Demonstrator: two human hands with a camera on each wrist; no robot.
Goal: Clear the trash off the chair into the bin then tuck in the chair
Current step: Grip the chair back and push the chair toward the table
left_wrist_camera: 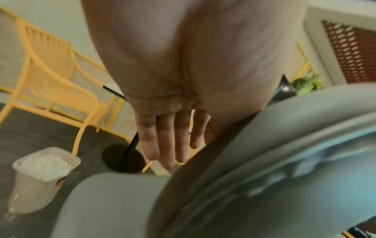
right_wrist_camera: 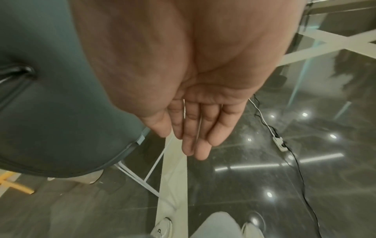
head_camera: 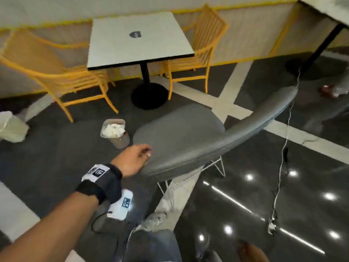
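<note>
The grey padded chair [head_camera: 179,133] stands on white wire legs, and nothing lies on its seat. My left hand [head_camera: 136,159] is at the near left end of its curved backrest [head_camera: 255,125]. In the left wrist view the fingers [left_wrist_camera: 171,141] are straight beside the chair's edge [left_wrist_camera: 264,161]; the thumb is hidden. A clear bin [head_camera: 115,133] full of crumpled white paper sits on the floor just left of the seat, bin [left_wrist_camera: 40,173]. My right hand [right_wrist_camera: 195,128] hangs empty with straight fingers beside the chair's back [right_wrist_camera: 50,96], and is a blur low in the head view [head_camera: 251,250].
A white square table [head_camera: 139,35] on a black pedestal stands beyond the chair, with yellow chairs [head_camera: 56,72] [head_camera: 204,44] on both sides. Another table's corner [head_camera: 321,8] is at the top right. A white cable [head_camera: 283,148] trails over the glossy dark floor on the right.
</note>
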